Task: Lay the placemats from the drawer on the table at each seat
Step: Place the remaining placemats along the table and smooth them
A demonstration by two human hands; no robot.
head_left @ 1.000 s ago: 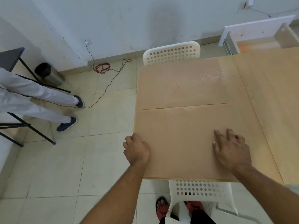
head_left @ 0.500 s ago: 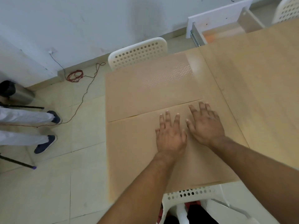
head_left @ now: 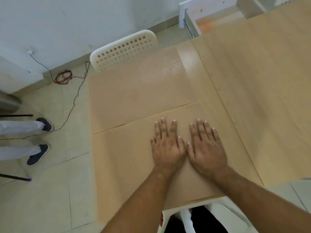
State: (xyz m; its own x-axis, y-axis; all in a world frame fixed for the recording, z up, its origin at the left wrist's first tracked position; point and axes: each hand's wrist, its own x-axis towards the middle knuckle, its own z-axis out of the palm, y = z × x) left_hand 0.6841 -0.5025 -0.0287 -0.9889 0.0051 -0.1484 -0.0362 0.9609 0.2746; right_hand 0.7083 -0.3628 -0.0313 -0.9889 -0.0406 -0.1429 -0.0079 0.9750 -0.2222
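Slippage is looking like the main hazard. The left grip (head_left: 166, 148) and right grip (head_left: 206, 148) are lying flat side by side on the near mat (head_left: 127, 165), both spread. Their fingers are straight and pointing far, the thumbs are almost touching, and they are pinching nothing. That mat is sitting at the near-left corner of the bench (head_left: 260, 98), in front of the near chair (head_left: 223, 214). The far mat (head_left: 134, 101) is lying just beyond it, before the far chair (head_left: 124, 49), and the two are meeting along a thin seam.

A smoothing push with any sideways drag could be carrying the near mat off to the left or back toward the person. A push away could be riding it up over the far mat, where the seam is looking slightly lifted at its left end.

Both mats are running right up to the bench's left edge. The near one is reaching the near edge too — whether it is overhanging I cannot tell. Room is opening to the right, where a wide stretch of bench top is showing. At the far right the drawer (head_left: 210, 22) is standing open beyond the bench.
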